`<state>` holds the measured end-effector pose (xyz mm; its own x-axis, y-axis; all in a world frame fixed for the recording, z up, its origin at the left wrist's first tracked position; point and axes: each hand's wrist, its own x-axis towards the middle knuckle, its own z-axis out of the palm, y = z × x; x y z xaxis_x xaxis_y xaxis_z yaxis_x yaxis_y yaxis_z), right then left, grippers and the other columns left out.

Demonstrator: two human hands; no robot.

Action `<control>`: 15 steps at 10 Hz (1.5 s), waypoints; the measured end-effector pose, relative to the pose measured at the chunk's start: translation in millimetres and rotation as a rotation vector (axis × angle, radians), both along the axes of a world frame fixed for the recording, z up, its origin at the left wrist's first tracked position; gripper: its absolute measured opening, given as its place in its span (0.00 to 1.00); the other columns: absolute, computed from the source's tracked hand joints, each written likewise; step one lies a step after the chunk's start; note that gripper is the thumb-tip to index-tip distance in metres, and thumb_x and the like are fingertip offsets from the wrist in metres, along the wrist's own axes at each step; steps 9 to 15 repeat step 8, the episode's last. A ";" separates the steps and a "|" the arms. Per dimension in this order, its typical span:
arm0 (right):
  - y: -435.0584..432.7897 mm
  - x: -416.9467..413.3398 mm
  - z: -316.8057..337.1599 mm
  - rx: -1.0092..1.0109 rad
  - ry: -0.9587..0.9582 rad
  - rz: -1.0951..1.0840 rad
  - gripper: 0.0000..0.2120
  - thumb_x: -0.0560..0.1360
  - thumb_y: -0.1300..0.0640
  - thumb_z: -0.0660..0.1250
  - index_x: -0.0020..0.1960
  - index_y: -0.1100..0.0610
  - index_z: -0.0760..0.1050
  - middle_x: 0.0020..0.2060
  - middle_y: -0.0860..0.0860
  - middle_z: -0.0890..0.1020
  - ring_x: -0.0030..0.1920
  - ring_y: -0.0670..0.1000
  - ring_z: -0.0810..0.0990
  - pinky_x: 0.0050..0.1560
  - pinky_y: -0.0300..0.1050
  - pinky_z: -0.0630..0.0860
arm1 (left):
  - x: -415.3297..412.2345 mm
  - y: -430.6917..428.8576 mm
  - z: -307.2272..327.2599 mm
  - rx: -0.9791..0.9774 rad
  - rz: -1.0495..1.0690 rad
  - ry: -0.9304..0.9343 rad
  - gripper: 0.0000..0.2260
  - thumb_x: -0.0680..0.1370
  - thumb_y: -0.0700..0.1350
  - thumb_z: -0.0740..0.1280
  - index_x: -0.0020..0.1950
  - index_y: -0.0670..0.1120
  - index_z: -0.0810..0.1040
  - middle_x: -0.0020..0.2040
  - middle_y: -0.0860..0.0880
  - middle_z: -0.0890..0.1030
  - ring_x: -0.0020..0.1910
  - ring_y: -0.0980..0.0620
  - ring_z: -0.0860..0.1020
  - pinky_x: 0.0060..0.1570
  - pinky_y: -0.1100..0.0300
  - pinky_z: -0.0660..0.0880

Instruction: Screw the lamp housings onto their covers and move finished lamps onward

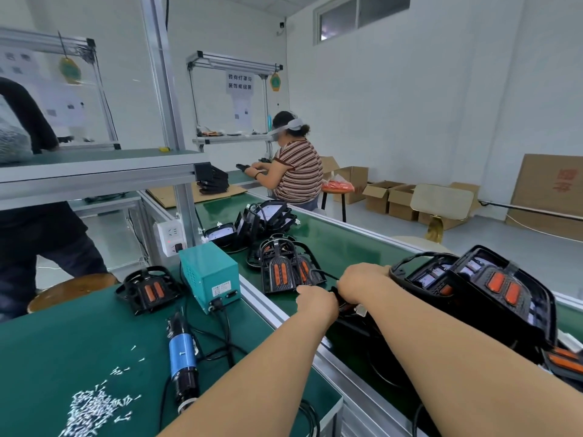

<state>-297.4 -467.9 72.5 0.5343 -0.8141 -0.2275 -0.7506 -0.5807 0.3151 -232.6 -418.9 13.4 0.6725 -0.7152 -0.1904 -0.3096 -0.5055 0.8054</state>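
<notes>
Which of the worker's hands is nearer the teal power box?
Left. The left hand is right of the teal power box; the right hand is farther right, both gripping a black lamp.

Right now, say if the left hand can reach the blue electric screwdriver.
Probably yes: the blue electric screwdriver lies uncovered beside the forearm, but the left hand grips a black lamp part.

A white sign (239,82) hanging on the far workstation frame (233,60) reads "转向灯罩与装饰框组装"; red characters on leaning cardboard (536,171) are illegible.
</notes>
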 end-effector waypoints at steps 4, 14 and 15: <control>0.8 -17.2 -8.5 -0.002 -0.037 -0.013 0.17 0.85 0.58 0.51 0.70 0.54 0.70 0.57 0.56 0.76 0.57 0.61 0.76 0.62 0.57 0.74 | 9.4 53.8 11.0 0.222 -0.294 -0.200 0.12 0.83 0.47 0.58 0.57 0.38 0.72 0.47 0.43 0.74 0.33 0.52 0.64 0.37 0.57 0.69; 5.6 -17.6 -8.8 -0.056 -0.185 -0.095 0.11 0.86 0.53 0.54 0.59 0.53 0.74 0.59 0.51 0.79 0.58 0.53 0.78 0.53 0.42 0.75 | -8.0 242.3 40.4 -0.508 -0.054 0.069 0.09 0.77 0.49 0.66 0.39 0.57 0.84 0.42 0.55 0.85 0.43 0.55 0.83 0.53 0.59 0.79; 5.6 -17.6 -8.8 -0.056 -0.185 -0.095 0.11 0.86 0.53 0.54 0.59 0.53 0.74 0.59 0.51 0.79 0.58 0.53 0.78 0.53 0.42 0.75 | -8.0 242.3 40.4 -0.508 -0.054 0.069 0.09 0.77 0.49 0.66 0.39 0.57 0.84 0.42 0.55 0.85 0.43 0.55 0.83 0.53 0.59 0.79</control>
